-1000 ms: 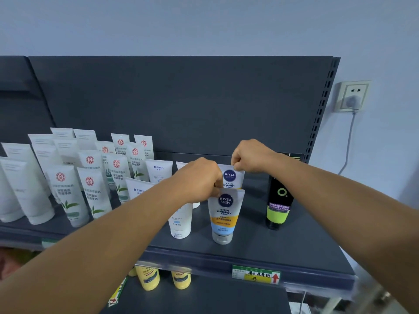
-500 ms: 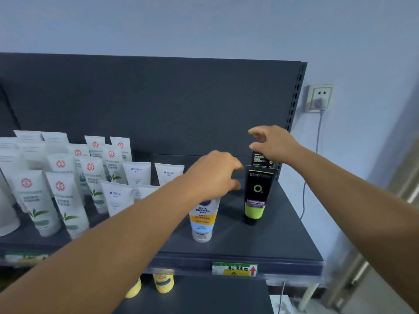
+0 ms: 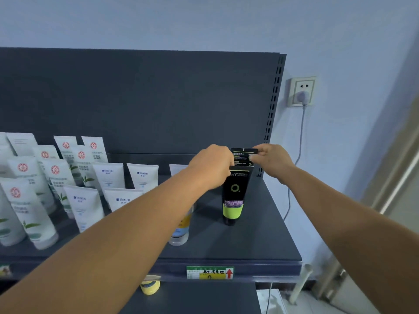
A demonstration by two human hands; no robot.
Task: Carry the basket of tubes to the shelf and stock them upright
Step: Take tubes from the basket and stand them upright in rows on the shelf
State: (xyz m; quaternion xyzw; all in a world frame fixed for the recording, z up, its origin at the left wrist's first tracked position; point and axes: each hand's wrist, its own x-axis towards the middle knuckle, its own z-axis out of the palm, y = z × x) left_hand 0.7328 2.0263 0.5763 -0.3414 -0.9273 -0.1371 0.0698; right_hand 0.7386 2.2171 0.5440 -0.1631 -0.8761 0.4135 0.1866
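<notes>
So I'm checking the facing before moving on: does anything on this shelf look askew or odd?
Nothing stands out. The tubes stand cap-down on the shelf; both hands, left hand and right hand, are at the rear black tube.

Black-green tube [image 3: 234, 193]; white tubes [image 3: 29, 207]; grey shelf [image 3: 260, 234].

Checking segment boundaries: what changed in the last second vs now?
Both hands let go of the two Nivea tubes and moved right to the black tubes. The left hand now grips the front black tube; the right hand pinches the rear black tube. The front Nivea tube stands where it was; the white tubes are unmoved.
</notes>
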